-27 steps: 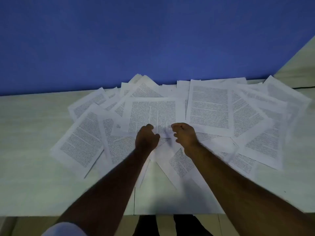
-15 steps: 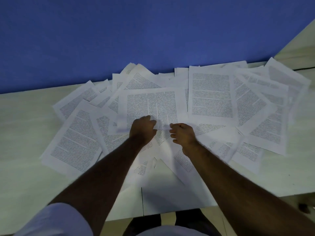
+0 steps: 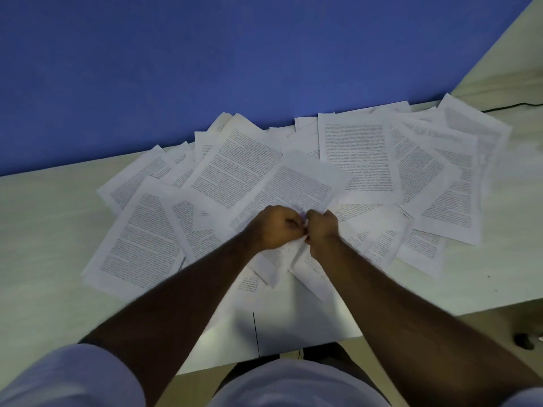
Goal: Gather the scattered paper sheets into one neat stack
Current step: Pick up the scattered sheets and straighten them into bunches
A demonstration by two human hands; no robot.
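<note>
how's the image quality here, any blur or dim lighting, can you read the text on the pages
Head view: dim, bluish light; the hands, left hand and right hand, are slightly motion-blurred where they meet at the middle sheet; print on the scattered sheets shows only as grey lines, unreadable; the table edge and blue wall bend from wide-angle distortion; the arms cast a soft shadow near the table's front.

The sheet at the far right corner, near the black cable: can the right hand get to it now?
Probably not yet: the right hand is pinching the middle sheet; nothing covers the far-right sheet.

Pale table (image 3: 53, 230) under scattered paper sheets (image 3: 357, 154)
</note>
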